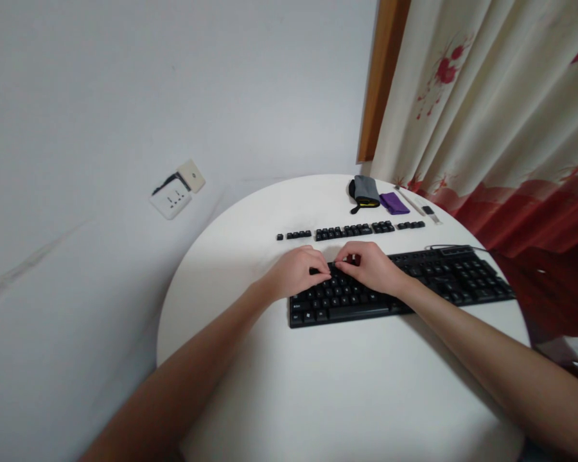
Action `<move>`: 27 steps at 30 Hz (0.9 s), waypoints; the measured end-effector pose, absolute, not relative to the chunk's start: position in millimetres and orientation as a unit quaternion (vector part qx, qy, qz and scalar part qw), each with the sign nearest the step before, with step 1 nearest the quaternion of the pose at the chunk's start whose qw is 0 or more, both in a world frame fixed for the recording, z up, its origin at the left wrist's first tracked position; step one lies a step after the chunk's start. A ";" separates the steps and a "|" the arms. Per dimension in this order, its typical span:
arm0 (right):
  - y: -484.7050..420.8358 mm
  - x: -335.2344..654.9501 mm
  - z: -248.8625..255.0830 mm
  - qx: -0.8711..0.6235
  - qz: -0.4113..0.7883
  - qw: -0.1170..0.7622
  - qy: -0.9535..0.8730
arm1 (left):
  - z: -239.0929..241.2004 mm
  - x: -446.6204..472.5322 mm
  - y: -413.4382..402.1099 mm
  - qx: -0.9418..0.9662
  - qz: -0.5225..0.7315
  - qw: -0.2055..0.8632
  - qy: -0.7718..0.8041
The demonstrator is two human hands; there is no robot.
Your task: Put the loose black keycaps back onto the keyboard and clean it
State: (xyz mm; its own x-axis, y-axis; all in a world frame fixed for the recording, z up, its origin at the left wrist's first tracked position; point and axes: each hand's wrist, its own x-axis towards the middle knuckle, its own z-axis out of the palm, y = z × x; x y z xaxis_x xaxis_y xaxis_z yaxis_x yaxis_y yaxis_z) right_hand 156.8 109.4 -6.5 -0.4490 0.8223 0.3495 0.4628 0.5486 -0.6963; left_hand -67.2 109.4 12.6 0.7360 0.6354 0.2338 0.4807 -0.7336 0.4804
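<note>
A black keyboard (pixel 428 282) lies across the round white table (pixel 347 391). Both my hands rest on its upper left part, close together. My left hand (pixel 296 271) has its fingers curled and pinched at the key rows. My right hand (pixel 373 266) is also curled, fingertips pinched at a dark keycap (pixel 350 260) on the top rows. What the left fingers hold is hidden. Beyond the keyboard, a row of loose black keycaps (pixel 351 230) is laid out in groups on the table.
At the table's far edge lie a grey and black pouch (pixel 365 192), a purple cloth (pixel 394 203) and a thin white tool (pixel 419 206). A floral curtain (pixel 501 128) hangs at the right. A wall socket (pixel 172 197) is low on the left.
</note>
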 end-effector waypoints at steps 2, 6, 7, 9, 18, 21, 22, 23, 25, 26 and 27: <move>107.7 157.5 -4.3 -0.387 0.266 0.320 -0.823 | 11.9 -66.9 109.4 0.911 0.196 0.199 0.304; 107.9 158.0 -3.9 -0.373 0.262 0.301 -0.838 | 12.0 -66.6 109.2 0.910 0.191 0.196 0.311; 108.3 158.0 -4.0 -0.368 0.262 0.303 -0.839 | 12.1 -66.7 109.2 0.909 0.190 0.196 0.315; 108.7 157.9 -4.0 -0.360 0.262 0.311 -0.840 | 12.3 -66.8 109.2 0.907 0.190 0.198 0.319; 107.7 159.3 -0.5 -0.305 0.220 0.276 -0.885 | 12.5 -67.0 108.8 0.909 0.195 0.196 0.313; 107.6 160.2 1.6 -0.293 0.216 0.270 -0.891 | 11.8 -66.8 109.2 0.910 0.194 0.194 0.312; 107.7 160.5 2.1 -0.292 0.218 0.270 -0.891 | 11.5 -66.9 109.5 0.910 0.193 0.195 0.312; 107.8 160.8 2.4 -0.293 0.222 0.270 -0.890 | 11.3 -67.0 109.8 0.910 0.192 0.195 0.312; 108.2 161.4 2.5 -0.299 0.229 0.270 -0.886 | 11.5 -67.4 109.9 0.910 0.187 0.193 0.314; 108.4 161.6 2.5 -0.303 0.231 0.270 -0.884 | 12.1 -67.4 109.3 0.912 0.183 0.188 0.315; 108.4 161.8 2.5 -0.306 0.232 0.270 -0.883 | 13.1 -67.3 108.2 0.915 0.177 0.179 0.315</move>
